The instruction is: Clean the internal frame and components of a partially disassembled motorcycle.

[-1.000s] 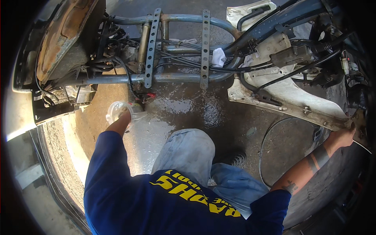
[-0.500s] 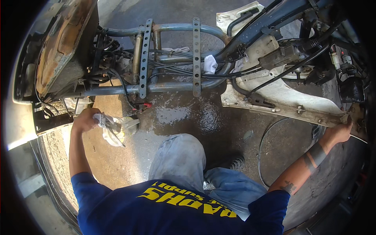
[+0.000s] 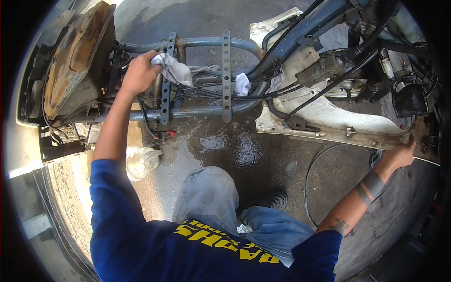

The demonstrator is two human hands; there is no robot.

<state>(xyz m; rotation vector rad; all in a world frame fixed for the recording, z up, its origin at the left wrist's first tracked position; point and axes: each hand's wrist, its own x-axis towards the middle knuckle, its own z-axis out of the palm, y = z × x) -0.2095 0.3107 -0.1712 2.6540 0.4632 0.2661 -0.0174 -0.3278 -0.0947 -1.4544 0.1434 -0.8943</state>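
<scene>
Head view shows a grey-white cloth (image 3: 176,70) bunched in the left hand (image 3: 140,74), above the left perforated bar (image 3: 165,105) of a bare motorbike frame (image 3: 199,111). That hand is closed, thumb and fingers pinching one end of the cloth so that the rest hangs loose to the right, a hold that seems to leave a soft face free; whether the cloth touches the metal beneath cannot be told. The right hand (image 3: 400,154), far off to the right, has its fingers curled over the lower edge of a long white panel (image 3: 338,112), probably to steady the panel or the body leaning forward; how tightly it grips cannot be told. The wide spread of the arms looks to follow from the frame lying crosswise in front of the person. Just right of the right perforated bar (image 3: 226,80), a smaller white rag (image 3: 242,85) sits among black cables (image 3: 282,90), perhaps tucked there to stay within reach. Below the frame hangs a red-ended lead (image 3: 168,134). Nearer the person, a clear container (image 3: 140,164) rests on the wet floor (image 3: 249,151), beside the left forearm in view. At far left stands a rusty brown part (image 3: 80,58), tilted, and a dark hose (image 3: 307,183) curves along the floor at right.
</scene>
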